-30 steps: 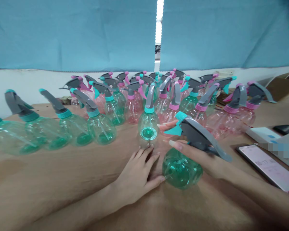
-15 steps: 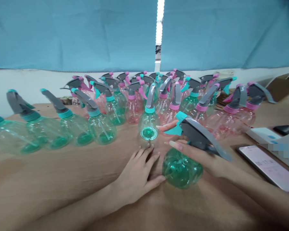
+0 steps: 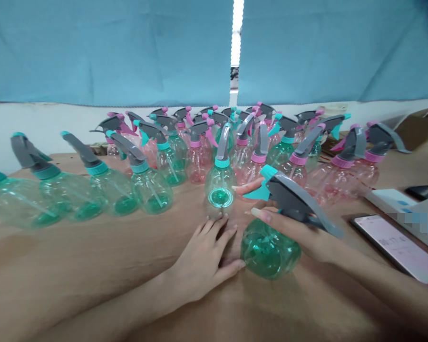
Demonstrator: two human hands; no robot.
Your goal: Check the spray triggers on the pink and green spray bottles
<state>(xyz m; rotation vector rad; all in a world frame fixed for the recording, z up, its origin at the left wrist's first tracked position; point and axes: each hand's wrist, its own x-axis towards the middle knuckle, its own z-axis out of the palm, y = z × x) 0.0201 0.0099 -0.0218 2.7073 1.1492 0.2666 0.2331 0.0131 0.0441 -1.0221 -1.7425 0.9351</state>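
Note:
My right hand [image 3: 288, 225] is wrapped round the neck of a green spray bottle [image 3: 271, 249] with a grey head and a turquoise trigger and nozzle. The bottle leans, its nozzle pointing up and left. My left hand [image 3: 210, 251] lies flat on the table with its fingers spread and holds nothing. Its thumb tip is close beside the held bottle; contact is unclear. Just beyond its fingertips stands another green spray bottle [image 3: 221, 183], upright with its grey head facing away.
Several green spray bottles [image 3: 151, 190] stand in a row at left. Pink spray bottles [image 3: 333, 178] and more green ones crowd the back and right. A phone [image 3: 399, 247] and a white box [image 3: 392, 202] lie at right. Blue cloth [image 3: 128, 52] hangs behind the wooden table [image 3: 103, 266].

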